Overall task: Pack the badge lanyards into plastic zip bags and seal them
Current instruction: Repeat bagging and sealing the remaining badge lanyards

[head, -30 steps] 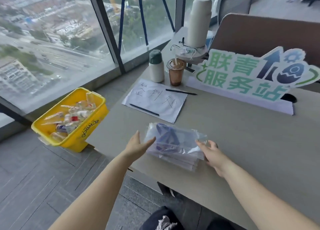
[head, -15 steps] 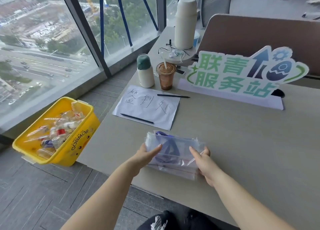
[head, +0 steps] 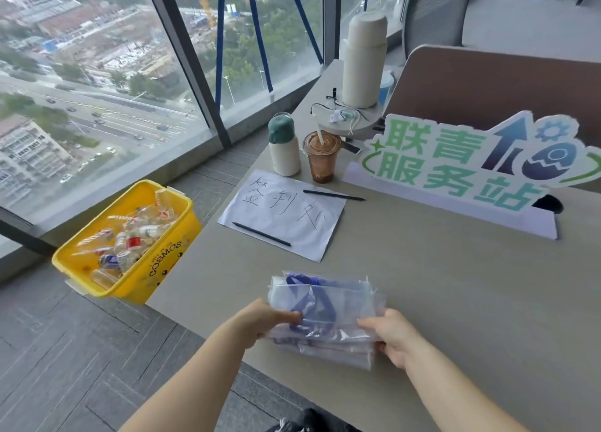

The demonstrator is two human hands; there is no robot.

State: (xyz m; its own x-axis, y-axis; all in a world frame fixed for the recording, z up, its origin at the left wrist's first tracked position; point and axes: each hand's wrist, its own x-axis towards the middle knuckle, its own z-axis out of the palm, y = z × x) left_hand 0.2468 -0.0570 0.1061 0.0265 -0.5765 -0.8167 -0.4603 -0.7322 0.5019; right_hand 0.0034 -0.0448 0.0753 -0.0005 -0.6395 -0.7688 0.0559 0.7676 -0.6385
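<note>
A stack of zip bags (head: 338, 305) lies at the worktop's (head: 455, 301) near edge between the left hand (head: 263, 321) and the right hand (head: 393, 337), a sheet of paper (head: 309, 233) behind it, a flask (head: 284, 152) and a cup (head: 322, 158) beyond, a sign (head: 455, 162) to the right, and a bin (head: 162, 262) on the floor to the left.

A high-rise office, probably serving as a sign-in point: tall windows (head: 97, 90) at upper left overlook streets far below, a mesh office chair (head: 435, 12) stands at top right, and the grey desk (head: 455, 301) carries a cut-out sign (head: 471, 162) and handwritten sheet (head: 286, 217).
</note>
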